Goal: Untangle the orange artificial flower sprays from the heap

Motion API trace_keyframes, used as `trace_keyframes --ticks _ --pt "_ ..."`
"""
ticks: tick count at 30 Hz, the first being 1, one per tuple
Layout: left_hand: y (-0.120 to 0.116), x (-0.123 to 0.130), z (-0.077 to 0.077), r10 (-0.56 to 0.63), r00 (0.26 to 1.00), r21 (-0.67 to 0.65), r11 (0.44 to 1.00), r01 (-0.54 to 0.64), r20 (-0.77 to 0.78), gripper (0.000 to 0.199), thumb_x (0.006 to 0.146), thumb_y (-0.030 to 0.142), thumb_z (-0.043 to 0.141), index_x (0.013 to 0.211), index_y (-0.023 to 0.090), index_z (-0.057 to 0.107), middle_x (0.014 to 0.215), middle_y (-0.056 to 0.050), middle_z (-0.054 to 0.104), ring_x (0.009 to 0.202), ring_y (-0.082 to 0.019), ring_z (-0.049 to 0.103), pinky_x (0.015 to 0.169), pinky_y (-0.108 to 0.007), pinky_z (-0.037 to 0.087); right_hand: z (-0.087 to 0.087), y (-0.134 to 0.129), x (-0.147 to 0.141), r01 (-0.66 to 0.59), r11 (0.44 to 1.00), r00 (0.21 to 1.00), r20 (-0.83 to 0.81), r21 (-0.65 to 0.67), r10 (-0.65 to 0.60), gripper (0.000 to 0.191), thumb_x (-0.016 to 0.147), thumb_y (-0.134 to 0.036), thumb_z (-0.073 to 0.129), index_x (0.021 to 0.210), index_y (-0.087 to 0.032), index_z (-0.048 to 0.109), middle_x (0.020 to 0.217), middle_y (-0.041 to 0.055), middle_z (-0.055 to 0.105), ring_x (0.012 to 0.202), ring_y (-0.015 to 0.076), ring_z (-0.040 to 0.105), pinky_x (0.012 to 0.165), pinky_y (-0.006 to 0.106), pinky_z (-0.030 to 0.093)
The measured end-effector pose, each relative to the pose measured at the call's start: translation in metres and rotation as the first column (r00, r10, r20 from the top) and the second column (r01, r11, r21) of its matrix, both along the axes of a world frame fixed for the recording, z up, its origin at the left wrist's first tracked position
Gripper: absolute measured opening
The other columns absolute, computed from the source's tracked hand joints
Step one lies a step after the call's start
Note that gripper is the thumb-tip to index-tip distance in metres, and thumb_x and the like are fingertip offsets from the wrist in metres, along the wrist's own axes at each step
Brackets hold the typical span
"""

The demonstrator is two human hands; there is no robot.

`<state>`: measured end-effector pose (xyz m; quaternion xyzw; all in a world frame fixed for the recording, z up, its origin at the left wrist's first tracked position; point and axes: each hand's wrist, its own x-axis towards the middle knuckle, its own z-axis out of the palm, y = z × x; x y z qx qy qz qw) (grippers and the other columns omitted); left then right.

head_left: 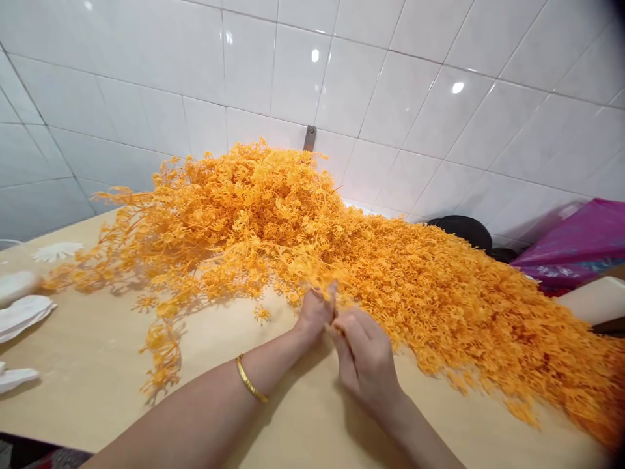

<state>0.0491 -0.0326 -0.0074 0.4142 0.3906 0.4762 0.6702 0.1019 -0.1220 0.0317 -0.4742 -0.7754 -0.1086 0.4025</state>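
Observation:
My left hand (315, 314), with a gold bangle (251, 379) on its wrist, is closed at the near edge of a big orange heap. From its fingers an orange artificial flower sprig (312, 267) sticks up, somewhat blurred. Close beside it, my right hand (368, 348) pinches thumb against fingers; what lies between them is mostly hidden. The heap of orange sprigs (263, 202) rises just beyond both hands, and a long bank of loose orange flower pieces (439, 286) spreads to the right. A single orange piece (262, 314) lies left of my left hand.
A pale tabletop (209, 345) carries everything. White pieces (24, 316) and a white serrated disc (57, 251) lie at the left. Behind the heap at right are a black round object (461, 231) and a purple bag (579, 241). A tiled wall (293, 71) closes the back.

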Motion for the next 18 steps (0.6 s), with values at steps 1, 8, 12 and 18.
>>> trace_keyframes --ticks 1,8,12,18 --pt "-0.001 0.0 0.002 0.015 0.999 -0.022 1.0 -0.015 -0.029 0.043 0.063 0.052 0.055 0.047 0.019 0.032 0.036 0.005 0.036 0.033 -0.005 0.033 0.036 -0.02 0.025 0.005 -0.011 -0.005 -0.056 0.996 0.998 0.009 0.074 0.055 0.012 0.076 -0.011 0.041 0.068 -0.019 0.046 0.059 0.0014 0.044 0.055 0.0128 0.04 0.051 0.026 0.031" --pt "-0.008 -0.011 0.011 -0.02 0.995 -0.043 0.999 0.016 -0.095 0.047 0.061 0.061 0.049 0.046 0.018 0.037 0.035 0.002 0.041 0.031 -0.007 0.036 0.036 -0.02 0.027 0.021 -0.034 0.016 0.245 0.958 0.922 -0.27 -0.15 -0.278 0.01 0.08 -0.019 0.042 0.085 -0.02 0.05 0.068 0.0033 0.054 0.055 0.0129 0.049 0.05 0.024 0.038" --pt "-0.011 -0.013 0.013 -0.058 0.989 -0.011 0.998 0.057 -0.134 0.048 0.061 0.061 0.048 0.045 0.017 0.041 0.035 0.002 0.042 0.033 -0.008 0.037 0.038 -0.021 0.028 0.008 -0.021 0.036 0.224 0.883 0.866 -0.331 -0.413 -0.375 0.018 0.082 -0.03 0.038 0.086 -0.019 0.052 0.067 0.0022 0.056 0.05 0.0123 0.049 0.044 0.023 0.037" --pt "-0.01 -0.013 0.012 -0.051 0.975 0.014 0.998 0.055 -0.216 0.046 0.063 0.058 0.05 0.043 0.018 0.041 0.035 0.003 0.04 0.033 -0.008 0.035 0.039 -0.022 0.027 -0.003 -0.007 0.025 0.201 0.941 0.976 -0.024 -0.272 -0.215 0.024 0.08 -0.029 0.044 0.101 -0.019 0.053 0.087 0.0075 0.059 0.078 0.0194 0.054 0.067 0.03 0.041"
